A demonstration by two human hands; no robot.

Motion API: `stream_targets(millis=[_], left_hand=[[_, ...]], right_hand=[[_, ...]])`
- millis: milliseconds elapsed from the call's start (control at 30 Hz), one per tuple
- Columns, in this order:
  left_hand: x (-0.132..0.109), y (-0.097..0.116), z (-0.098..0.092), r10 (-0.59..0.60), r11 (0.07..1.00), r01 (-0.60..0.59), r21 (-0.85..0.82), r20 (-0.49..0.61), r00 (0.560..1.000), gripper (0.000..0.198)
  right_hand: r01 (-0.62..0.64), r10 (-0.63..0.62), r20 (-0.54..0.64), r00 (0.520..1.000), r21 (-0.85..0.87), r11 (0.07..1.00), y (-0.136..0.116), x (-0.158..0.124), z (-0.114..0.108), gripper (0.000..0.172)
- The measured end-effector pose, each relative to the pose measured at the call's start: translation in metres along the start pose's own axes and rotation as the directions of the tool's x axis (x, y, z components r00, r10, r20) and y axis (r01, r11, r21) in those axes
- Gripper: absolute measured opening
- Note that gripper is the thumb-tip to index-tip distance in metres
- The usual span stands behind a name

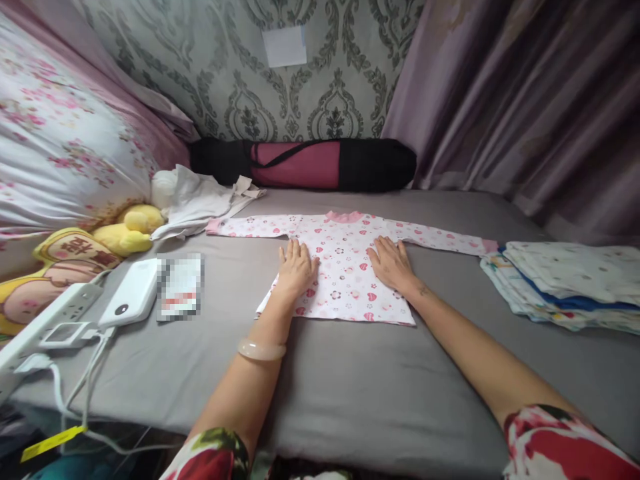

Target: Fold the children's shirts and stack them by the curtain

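Note:
A child's long-sleeved shirt [345, 280], white with pink hearts and flowers, lies spread flat on the grey bed sheet [350, 380]. Its pink collar points away from me, and both sleeves stretch out to the sides with pink cuffs. On the left side of the shirt's body rests my left hand [297, 268], palm down with fingers extended; a pale bangle circles that wrist. My right hand [391, 264] presses flat on the right side, just below the sleeve, fingers spread. Neither hand grips the cloth.
Folded clothes [570, 283] are stacked at the right, touching the right cuff. To the left are a white power bank [131, 292], a power strip [55, 327] with cables, a yellow plush toy [125, 230] and a crumpled light garment [197, 197]. A black-and-maroon long bag [300, 163] lies along the wall.

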State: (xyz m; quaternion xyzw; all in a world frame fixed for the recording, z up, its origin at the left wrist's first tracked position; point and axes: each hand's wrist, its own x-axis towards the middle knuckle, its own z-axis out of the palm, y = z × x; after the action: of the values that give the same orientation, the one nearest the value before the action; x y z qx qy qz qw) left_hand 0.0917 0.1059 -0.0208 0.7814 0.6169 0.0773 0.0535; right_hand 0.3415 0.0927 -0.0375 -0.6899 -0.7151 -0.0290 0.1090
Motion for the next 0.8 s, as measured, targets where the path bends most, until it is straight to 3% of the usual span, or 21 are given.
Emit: stream_targets(millis=[233,400,633,800], left_hand=[[-0.021,0.041,0.003,0.251,0.963,-0.242,-0.12,0.063,0.966,0.056],[-0.029,0.051,0.005,0.315,0.941,-0.299,-0.157,0.089,0.945,0.051],[-0.027,0.049,0.013,0.333,0.934,-0.318,-0.161,0.077,0.94,0.053],[-0.029,0.048,0.014,0.361,0.922,-0.345,-0.176,0.071,0.93,0.054]], right_hand=[[0.178,-0.187,0.171,0.967,0.071,0.982,-0.006,-0.049,-0.015,0.062],[0.248,-0.279,0.261,0.924,0.146,0.958,-0.01,-0.097,-0.037,0.06],[0.243,-0.347,0.354,0.868,0.305,0.921,-0.009,-0.147,-0.068,0.055],[0.123,-0.399,0.47,0.788,0.514,0.849,0.012,-0.159,-0.097,0.059]])
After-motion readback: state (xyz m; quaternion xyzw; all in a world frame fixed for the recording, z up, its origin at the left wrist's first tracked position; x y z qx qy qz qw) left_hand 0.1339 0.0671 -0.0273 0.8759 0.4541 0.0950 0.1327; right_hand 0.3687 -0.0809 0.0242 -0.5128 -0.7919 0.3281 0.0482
